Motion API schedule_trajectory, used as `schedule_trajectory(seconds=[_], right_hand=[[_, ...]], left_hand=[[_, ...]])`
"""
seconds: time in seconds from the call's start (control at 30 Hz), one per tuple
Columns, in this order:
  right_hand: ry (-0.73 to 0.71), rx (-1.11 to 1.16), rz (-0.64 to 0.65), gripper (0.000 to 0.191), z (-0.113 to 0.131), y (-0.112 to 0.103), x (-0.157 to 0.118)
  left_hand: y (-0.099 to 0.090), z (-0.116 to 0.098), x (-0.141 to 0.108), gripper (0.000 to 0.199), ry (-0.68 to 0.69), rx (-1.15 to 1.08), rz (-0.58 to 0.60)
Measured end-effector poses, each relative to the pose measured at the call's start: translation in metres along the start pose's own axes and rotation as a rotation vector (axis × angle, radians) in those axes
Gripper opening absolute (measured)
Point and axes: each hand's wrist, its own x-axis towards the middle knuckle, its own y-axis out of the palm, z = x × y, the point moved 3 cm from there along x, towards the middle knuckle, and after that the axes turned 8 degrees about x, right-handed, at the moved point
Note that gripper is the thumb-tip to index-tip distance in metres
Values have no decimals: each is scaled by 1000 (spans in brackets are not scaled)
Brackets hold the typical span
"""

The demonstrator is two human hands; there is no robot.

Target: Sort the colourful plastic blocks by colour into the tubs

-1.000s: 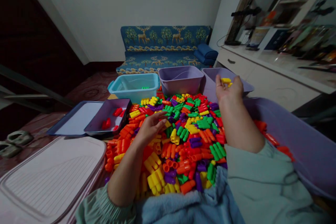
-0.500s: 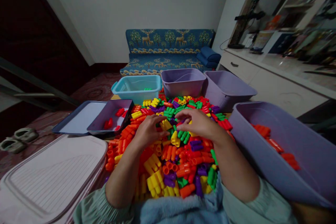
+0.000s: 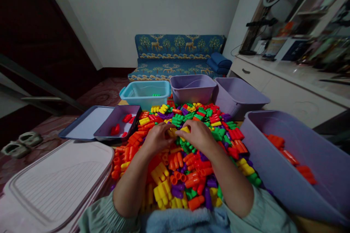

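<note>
A heap of plastic building blocks (image 3: pixel 177 160) in red, orange, yellow, green and purple, shaped like joined tubes, spreads in front of me. Over its middle, my right hand (image 3: pixel 199 136) pinches a yellow block (image 3: pixel 186 130) between thumb and fingers. Close by on the left, my left hand (image 3: pixel 157 139) curls its fingers round another yellow block (image 3: pixel 172 132), partly hidden by them. The two hands are nearly touching, fingertips facing each other. Several green blocks (image 3: pixel 188 146) lie just below the right hand.
A light blue bin (image 3: pixel 144 100) and two purple bins (image 3: pixel 193 94) (image 3: pixel 237 98) stand behind the heap. At right, a large purple bin (image 3: pixel 273 160) contains orange-red blocks. A shallow box (image 3: pixel 106 131) with red pieces and a pale lid (image 3: pixel 57 182) lie left. Beyond is a patterned sofa (image 3: pixel 177 67).
My right hand has moved left and closed on a yellow block. My left hand has closed round the yellow block beside it. The view has shifted slightly.
</note>
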Motion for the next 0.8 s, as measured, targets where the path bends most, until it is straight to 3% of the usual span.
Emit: schedule_trajectory(seconds=[0.1, 0.2, 0.27, 0.4, 0.6, 0.7, 0.8], right_hand=[[48, 336, -69, 31, -5, 4, 3], [102, 716, 36, 33, -6, 12, 3], [120, 838, 92, 40, -6, 14, 2], [110, 835, 88, 35, -6, 12, 1], [69, 681, 68, 39, -3, 8, -1], [2, 566, 123, 45, 5, 7, -4], [44, 681, 232, 50, 9, 9, -6]], left_hand=[[1, 2, 0, 42, -113, -221, -74], [5, 2, 0, 49, -176, -658, -27], [5, 0, 1, 51, -156, -856, 5], [1, -6, 1, 55, -126, -992, 31], [-4, -17, -1, 47, -129, -1010, 72], [-3, -17, -1, 43, -115, -979, 77], [-1, -10, 1, 38, -136, -912, -14]])
